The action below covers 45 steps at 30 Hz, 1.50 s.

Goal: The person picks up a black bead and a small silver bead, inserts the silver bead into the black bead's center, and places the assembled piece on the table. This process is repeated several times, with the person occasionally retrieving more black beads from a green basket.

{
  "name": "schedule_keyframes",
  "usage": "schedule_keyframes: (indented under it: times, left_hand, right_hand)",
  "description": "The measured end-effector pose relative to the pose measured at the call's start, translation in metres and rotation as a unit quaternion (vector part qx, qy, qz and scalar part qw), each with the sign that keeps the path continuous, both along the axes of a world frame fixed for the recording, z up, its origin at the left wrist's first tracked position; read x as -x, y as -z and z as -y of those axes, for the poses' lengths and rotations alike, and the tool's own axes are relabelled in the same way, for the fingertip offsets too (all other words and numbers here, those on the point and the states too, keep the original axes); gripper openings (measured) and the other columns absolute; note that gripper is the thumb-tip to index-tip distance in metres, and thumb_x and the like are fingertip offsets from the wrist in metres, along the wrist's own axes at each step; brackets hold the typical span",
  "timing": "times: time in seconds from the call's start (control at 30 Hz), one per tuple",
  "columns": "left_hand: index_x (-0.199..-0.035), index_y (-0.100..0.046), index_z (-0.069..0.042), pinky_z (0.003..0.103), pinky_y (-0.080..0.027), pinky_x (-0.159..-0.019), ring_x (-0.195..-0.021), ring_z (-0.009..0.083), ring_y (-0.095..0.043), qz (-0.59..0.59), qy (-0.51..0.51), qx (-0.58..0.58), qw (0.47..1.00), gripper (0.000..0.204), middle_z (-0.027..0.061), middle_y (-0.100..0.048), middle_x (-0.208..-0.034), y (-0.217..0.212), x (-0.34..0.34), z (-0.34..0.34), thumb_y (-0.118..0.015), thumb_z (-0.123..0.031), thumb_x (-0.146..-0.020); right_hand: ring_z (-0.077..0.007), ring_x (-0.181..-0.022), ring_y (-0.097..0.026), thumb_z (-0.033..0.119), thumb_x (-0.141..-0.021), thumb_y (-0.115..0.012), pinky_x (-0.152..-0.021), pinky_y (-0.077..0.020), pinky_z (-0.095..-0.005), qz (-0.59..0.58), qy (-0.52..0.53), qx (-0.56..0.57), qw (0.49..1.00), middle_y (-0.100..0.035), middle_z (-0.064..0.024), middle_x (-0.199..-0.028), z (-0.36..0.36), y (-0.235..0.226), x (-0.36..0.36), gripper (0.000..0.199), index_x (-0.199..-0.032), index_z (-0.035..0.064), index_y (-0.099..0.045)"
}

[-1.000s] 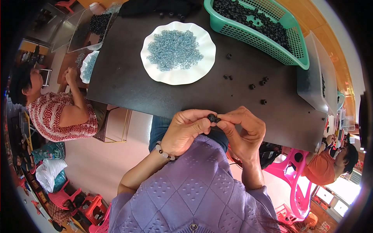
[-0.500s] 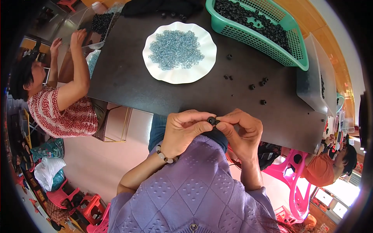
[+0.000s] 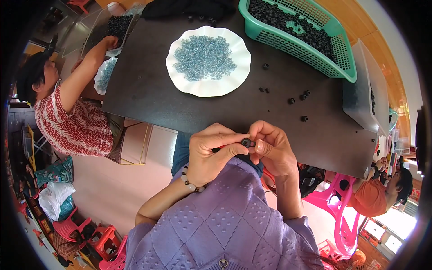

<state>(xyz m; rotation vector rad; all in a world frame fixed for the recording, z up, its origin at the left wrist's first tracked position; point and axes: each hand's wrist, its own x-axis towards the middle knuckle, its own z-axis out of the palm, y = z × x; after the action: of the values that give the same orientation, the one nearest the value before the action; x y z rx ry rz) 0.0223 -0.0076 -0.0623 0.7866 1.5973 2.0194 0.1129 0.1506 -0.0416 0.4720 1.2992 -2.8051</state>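
Note:
My left hand (image 3: pixel 211 150) pinches a small round black part (image 3: pixel 245 142) with a hole in its middle, between thumb and forefinger, just off the table's near edge. On the part's right side, the thumb and fingers of my right hand (image 3: pixel 275 148) are closed at a short dark tab sticking out of it. Whether that tab is a separate piece I cannot tell. Beyond my hands, a scalloped white plate (image 3: pixel 207 90) holds a heap of small clear bluish rings (image 3: pixel 204 56). Several loose black parts (image 3: pixel 291 101) lie on the dark table to the right.
A green basket (image 3: pixel 288 48) of black parts stands at the back right, beside a translucent bin (image 3: pixel 360 96). At the left a person in a red patterned shirt (image 3: pixel 74 123) reaches into a box of black parts. Another person in orange (image 3: pixel 371 198) sits at the right.
My right hand has shifted slightly left and its fingers have curled in. The black part now faces up more, its hole showing. The person at the left has lowered a hand into the box.

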Motion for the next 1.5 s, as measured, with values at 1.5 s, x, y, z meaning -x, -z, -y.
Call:
schedule_keyframes:
  times: [1.5]
  left_hand:
    - [-0.094, -0.073, -0.005, 0.028, -0.044, -0.055, -0.062, 0.0162, -0.057, -0.354, -0.015, -0.032, 0.934, 0.037, -0.0001, -0.06, -0.073, -0.024, 0.003, 0.001, -0.08, -0.014, -0.059]
  right_hand:
    - [-0.0129, -0.063, -0.059, 0.015, -0.077, -0.075, -0.057, -0.0493, -0.0192, 0.056, -0.068, 0.081, 0.993, -0.061, -0.0102, -0.078, 0.007, -0.025, -0.02, 0.031, -0.089, -0.0096, -0.061]
